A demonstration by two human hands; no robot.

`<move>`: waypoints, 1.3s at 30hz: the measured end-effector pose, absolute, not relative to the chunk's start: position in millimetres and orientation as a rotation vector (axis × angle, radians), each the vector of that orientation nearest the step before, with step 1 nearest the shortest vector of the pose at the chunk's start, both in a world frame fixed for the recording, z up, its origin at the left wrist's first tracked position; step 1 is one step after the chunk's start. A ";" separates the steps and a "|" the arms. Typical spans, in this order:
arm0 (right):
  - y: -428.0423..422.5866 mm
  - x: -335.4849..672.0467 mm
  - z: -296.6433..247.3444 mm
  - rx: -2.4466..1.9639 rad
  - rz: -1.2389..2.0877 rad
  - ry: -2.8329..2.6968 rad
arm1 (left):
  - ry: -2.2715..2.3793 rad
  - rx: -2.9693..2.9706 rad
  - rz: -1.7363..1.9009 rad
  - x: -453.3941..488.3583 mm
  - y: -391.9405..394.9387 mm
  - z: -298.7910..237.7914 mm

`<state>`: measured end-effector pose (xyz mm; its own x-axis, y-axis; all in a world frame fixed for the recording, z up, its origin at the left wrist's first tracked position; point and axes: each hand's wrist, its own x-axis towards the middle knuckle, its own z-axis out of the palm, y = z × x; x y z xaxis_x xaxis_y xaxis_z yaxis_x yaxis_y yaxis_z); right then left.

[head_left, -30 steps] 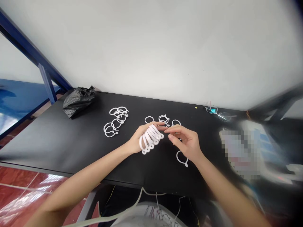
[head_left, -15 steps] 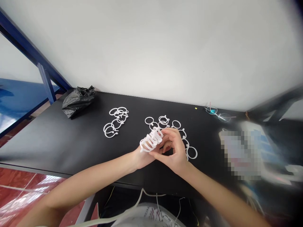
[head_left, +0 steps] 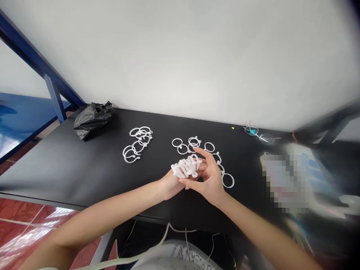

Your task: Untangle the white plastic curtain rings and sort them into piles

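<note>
Several white plastic curtain rings (head_left: 185, 168) are bunched side by side around my left hand (head_left: 169, 186), which reaches in from the left. Its fingers pass through the stack and are mostly hidden by the rings and my other hand. My right hand (head_left: 210, 179) curves around the bunch from the right, its thumb at the lower edge and its index finger extended above. Its remaining fingers are bent close to the end of the stack. Just behind, more white rings (head_left: 182, 149) lie loose on the black table (head_left: 157, 123), and some run down past my right hand.
Another group of white rings (head_left: 139, 145) rests to the left, some overlapping. A crumpled black plastic bag (head_left: 92, 119) is at the back left. Eyeglasses (head_left: 260, 135) lie near the wall (head_left: 180, 67) at back right. A blurred, partly pixelated object (head_left: 287, 183) sits at the right. A white cable (head_left: 157, 243) crosses below.
The bunch of rings has shifted right along my left hand, toward its fingers. My right index finger has straightened and lifted away from the stack. The loose rings look the same.
</note>
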<state>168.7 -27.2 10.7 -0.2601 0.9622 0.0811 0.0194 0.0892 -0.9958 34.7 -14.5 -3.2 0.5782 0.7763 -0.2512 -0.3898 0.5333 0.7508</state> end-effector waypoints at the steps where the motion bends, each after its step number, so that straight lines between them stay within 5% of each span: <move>1: -26.8 169.8 12.4 -1.016 1.358 -1.452 | 0.614 0.704 0.744 34.6 -14.5 -3.4; 16: -12.1 189.1 28.1 -1.026 1.741 -1.450 | 0.855 1.390 0.950 22.5 -5.8 6.5; 24: -7.4 190.9 25.0 -1.016 1.827 -1.444 | 0.958 1.969 0.642 4.8 3.7 9.7; 34: -10.1 186.1 21.5 -0.981 2.023 -1.368 | 0.766 1.835 0.646 5.5 6.6 2.5; 39: -2.6 191.9 24.2 -0.991 1.810 -1.274 | 0.706 1.277 0.677 7.9 12.5 -2.8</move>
